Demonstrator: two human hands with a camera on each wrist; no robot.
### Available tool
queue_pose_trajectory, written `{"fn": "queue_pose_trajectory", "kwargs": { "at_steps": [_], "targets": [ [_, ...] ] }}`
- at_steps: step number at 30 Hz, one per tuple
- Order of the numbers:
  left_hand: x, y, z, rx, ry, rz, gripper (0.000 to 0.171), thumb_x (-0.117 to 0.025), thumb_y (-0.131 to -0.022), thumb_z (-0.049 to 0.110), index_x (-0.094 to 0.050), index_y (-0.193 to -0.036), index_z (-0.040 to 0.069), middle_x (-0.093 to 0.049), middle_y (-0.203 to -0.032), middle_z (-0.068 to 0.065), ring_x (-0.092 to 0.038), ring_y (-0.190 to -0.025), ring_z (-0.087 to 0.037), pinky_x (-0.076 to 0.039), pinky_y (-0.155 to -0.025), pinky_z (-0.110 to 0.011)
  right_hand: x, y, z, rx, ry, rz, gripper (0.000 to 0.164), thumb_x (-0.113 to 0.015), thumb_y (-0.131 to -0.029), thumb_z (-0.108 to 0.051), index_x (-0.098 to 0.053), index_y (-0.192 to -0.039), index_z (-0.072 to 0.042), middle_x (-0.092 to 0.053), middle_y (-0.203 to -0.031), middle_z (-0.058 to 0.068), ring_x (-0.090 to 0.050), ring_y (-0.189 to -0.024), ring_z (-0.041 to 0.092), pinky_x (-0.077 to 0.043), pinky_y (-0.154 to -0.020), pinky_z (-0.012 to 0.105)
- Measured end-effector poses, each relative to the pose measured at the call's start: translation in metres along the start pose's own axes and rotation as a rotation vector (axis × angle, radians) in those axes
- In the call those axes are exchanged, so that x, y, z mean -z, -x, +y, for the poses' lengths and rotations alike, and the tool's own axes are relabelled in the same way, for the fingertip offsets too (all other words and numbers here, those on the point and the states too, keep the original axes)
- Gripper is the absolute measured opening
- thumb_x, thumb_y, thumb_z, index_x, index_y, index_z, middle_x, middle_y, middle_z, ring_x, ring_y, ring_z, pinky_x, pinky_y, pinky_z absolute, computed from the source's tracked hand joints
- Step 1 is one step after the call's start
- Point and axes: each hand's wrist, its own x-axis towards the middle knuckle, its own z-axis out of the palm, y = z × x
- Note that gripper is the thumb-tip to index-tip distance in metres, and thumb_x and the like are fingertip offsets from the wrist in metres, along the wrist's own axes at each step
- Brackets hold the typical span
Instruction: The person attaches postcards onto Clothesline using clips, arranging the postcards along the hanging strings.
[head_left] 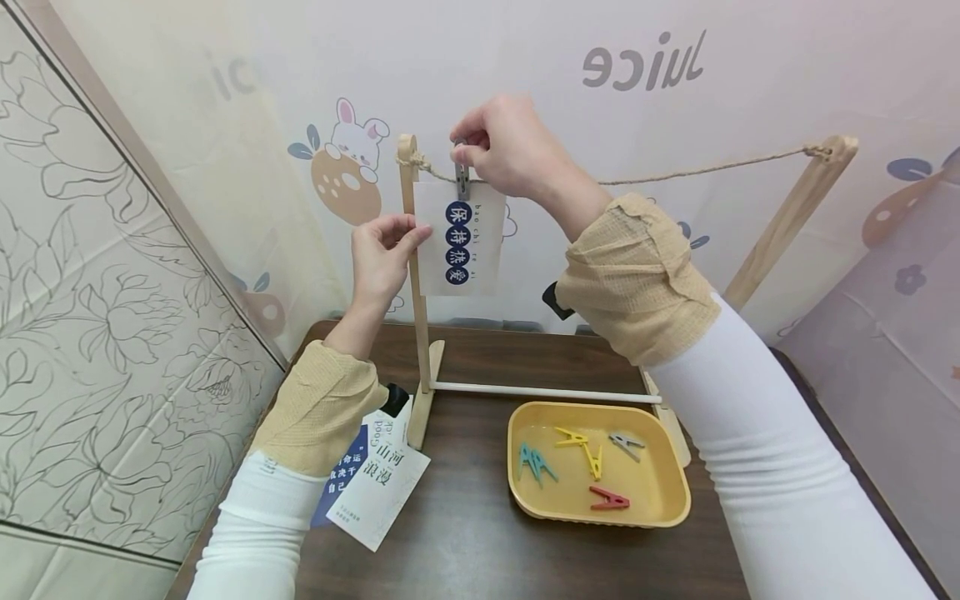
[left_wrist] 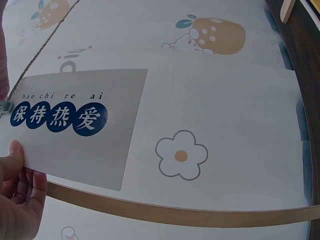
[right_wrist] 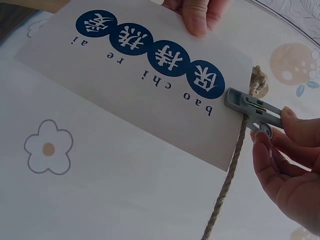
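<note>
A white card (head_left: 482, 250) with four characters in blue circles hangs upright at the rope (head_left: 675, 177), near the left wooden post. My left hand (head_left: 381, 257) pinches its left edge between thumb and fingers. Above, my right hand (head_left: 510, 150) holds a grey clothespin (right_wrist: 252, 107) by its handle ends, thumb on one side and fingers on the other. The clothespin's jaws lie over the card's top edge, where the rope runs. In the left wrist view, the card (left_wrist: 85, 130) slants from the left fingertips, and only the clothespin's tip (left_wrist: 6, 107) shows.
A yellow tray (head_left: 600, 515) on the brown table (head_left: 465, 533) holds several clothespins, yellow, teal, grey and red (head_left: 609, 498). Loose cards (head_left: 378, 496) lie left of it. The wooden stand's left post (head_left: 420, 333) and right post (head_left: 791, 221) carry the rope, joined below by a white rod (head_left: 540, 392).
</note>
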Motion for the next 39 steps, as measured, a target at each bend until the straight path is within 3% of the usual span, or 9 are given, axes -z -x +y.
{"fn": "queue_pose_trajectory", "kwargs": {
  "at_steps": [3, 12, 25, 31, 39],
  "targets": [
    [0.0, 0.001, -0.001, -0.002, -0.007, 0.014, 0.016, -0.069, -0.075, 0.004, -0.063, -0.079, -0.011, -0.057, -0.064, -0.001, -0.051, -0.06, -0.024, -0.04, -0.053, -0.019, -0.001, 0.0, 0.001, 0.005, -0.002, -0.021, 0.031, -0.05, -0.091, -0.013, -0.054, -0.119, -0.002, -0.057, -0.101, 0.008, -0.048, -0.088, 0.015, -0.04, -0.077, 0.023],
    [0.0, 0.002, -0.004, -0.033, -0.068, 0.06, 0.017, -0.071, -0.074, 0.006, -0.065, -0.08, -0.009, -0.063, -0.075, -0.017, -0.052, -0.059, -0.003, -0.043, -0.057, -0.017, -0.004, 0.001, 0.006, 0.029, -0.004, -0.031, 0.035, -0.051, -0.09, -0.014, -0.05, -0.122, 0.0, -0.057, -0.106, 0.01, -0.052, -0.095, 0.017, -0.04, -0.085, 0.025],
    [0.004, 0.009, -0.005, -0.115, -0.068, 0.082, 0.018, -0.07, -0.074, 0.003, -0.065, -0.088, -0.008, -0.064, -0.084, -0.017, -0.059, -0.073, -0.013, -0.048, -0.065, -0.021, -0.007, 0.005, 0.009, 0.001, -0.044, -0.018, 0.045, -0.055, -0.088, -0.021, -0.044, -0.127, -0.002, -0.054, -0.114, 0.011, -0.052, -0.102, 0.019, -0.041, -0.085, 0.026],
    [0.009, 0.012, -0.008, -0.132, -0.062, 0.107, 0.019, -0.069, -0.076, 0.006, -0.065, -0.09, -0.006, -0.064, -0.086, -0.014, -0.059, -0.074, -0.013, -0.048, -0.065, -0.021, -0.01, 0.018, 0.015, 0.043, -0.043, 0.092, 0.039, -0.055, -0.088, -0.019, -0.048, -0.122, -0.001, -0.054, -0.112, 0.011, -0.051, -0.099, 0.019, -0.041, -0.083, 0.026],
    [0.013, 0.018, -0.007, -0.157, -0.126, 0.179, 0.022, -0.066, -0.08, 0.013, -0.064, -0.094, -0.004, -0.063, -0.084, -0.012, -0.057, -0.076, -0.012, -0.046, -0.064, -0.02, -0.017, 0.045, 0.031, 0.198, -0.12, 0.347, 0.022, -0.058, -0.085, -0.01, -0.06, -0.104, 0.0, -0.059, -0.1, 0.01, -0.054, -0.087, 0.017, -0.044, -0.076, 0.026]
  ]
}}
